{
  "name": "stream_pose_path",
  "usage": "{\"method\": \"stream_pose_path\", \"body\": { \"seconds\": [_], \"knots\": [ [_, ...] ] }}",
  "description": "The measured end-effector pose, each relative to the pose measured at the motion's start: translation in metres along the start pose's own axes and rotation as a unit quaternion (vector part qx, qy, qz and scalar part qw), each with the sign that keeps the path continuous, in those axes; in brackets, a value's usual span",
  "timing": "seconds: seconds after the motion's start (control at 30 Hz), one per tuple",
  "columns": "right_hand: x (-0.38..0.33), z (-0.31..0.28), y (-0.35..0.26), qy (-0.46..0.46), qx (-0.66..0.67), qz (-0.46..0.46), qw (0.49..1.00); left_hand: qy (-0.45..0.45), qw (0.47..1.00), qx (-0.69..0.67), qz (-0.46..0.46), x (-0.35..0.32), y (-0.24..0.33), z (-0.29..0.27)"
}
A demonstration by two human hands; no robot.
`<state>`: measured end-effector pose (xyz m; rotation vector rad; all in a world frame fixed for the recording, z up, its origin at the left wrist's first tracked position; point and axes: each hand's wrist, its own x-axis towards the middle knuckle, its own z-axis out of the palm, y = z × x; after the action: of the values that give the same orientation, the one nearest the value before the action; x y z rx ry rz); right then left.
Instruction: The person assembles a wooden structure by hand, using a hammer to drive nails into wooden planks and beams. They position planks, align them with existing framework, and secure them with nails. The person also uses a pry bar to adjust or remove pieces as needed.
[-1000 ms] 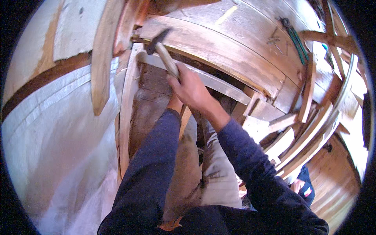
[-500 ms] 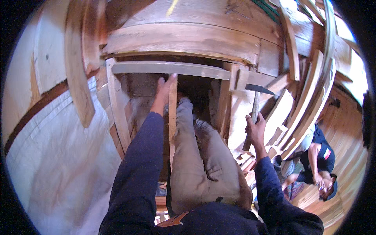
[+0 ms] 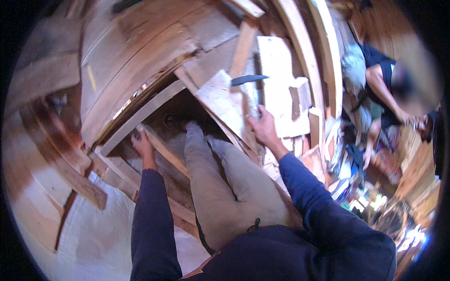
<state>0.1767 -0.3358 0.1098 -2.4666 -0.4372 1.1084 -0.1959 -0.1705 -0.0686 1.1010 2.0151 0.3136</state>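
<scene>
My left hand [image 3: 142,144] is closed at the upper end of a narrow wooden strip [image 3: 166,152], where it meets the underside of a grey-brown crosspiece [image 3: 140,117]. The strip runs back beside my legs. In my right hand [image 3: 264,127] is a hammer [image 3: 248,80], held upright by its wooden handle with the dark metal head uppermost. It is raised over pale boards, to the right of the wooden frame's opening. My lower legs reach into that dark opening.
A weathered plank wall [image 3: 140,51] rises beyond the crosspiece. Long timbers [image 3: 300,42] lean at the upper right. A white sheet [image 3: 101,225] covers the lower left. Another person [image 3: 379,84] sits at the right, near scattered items.
My view has swung to the right, so the frame now appears tilted and more clutter shows at right. Both hands keep their holds on the strip and the hammer.
</scene>
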Motion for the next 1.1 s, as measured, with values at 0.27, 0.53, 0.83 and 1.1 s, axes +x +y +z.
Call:
{"method": "stream_pose_path", "body": {
  "seconds": [0.27,0.53,0.83,1.1],
  "knots": [
    [-0.02,0.017,0.019,0.015,0.064,-0.039,0.997,-0.174,0.962,0.049,0.205,-0.08,0.084,0.001],
    [-0.055,-0.01,0.031,-0.01,0.133,-0.044,0.99,-0.396,0.854,0.138,0.308,-0.105,0.21,0.082],
    [-0.182,-0.025,0.112,0.026,0.171,0.088,0.981,-0.312,0.819,0.284,0.39,-0.115,0.278,0.199],
    [-0.203,-0.002,0.181,0.106,0.299,0.231,0.92,-0.325,0.812,0.287,0.391,-0.078,0.265,0.244]
  ]
}}
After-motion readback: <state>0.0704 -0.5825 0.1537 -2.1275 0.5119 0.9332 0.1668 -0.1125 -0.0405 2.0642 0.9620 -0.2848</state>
